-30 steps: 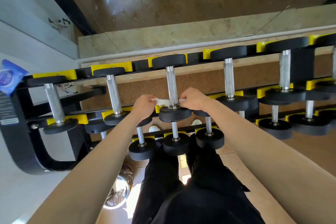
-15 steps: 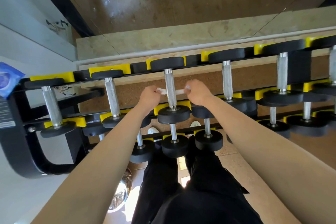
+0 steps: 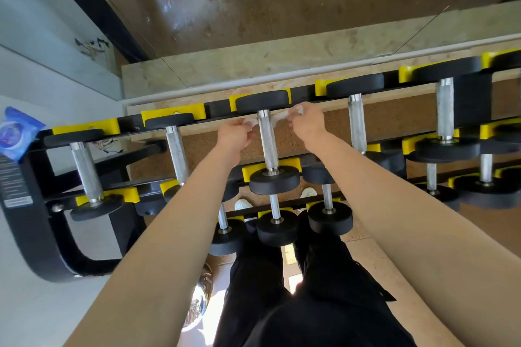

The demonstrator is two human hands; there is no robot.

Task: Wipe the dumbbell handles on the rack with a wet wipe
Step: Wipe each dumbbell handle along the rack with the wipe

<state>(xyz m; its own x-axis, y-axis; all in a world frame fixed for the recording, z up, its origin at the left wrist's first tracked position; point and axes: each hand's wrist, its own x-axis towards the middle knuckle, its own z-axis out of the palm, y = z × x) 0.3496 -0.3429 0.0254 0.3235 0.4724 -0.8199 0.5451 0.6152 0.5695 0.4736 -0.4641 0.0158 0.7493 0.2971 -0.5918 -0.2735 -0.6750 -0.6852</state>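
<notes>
Wipe [image 3: 282,115] is pinched at both ends by left hand [image 3: 235,135] and right hand [image 3: 306,124], looped behind handle [image 3: 267,146]. It has been drawn from handle's near end to far end; this handle is judged nearly wiped.

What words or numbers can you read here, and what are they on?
None can be read.
Blue packet: print too blurred.
Black rack frame: lines of tiny text, too small.
White sticker on that frame: blurred.
Dumbbell ends: no numbers show.
</notes>
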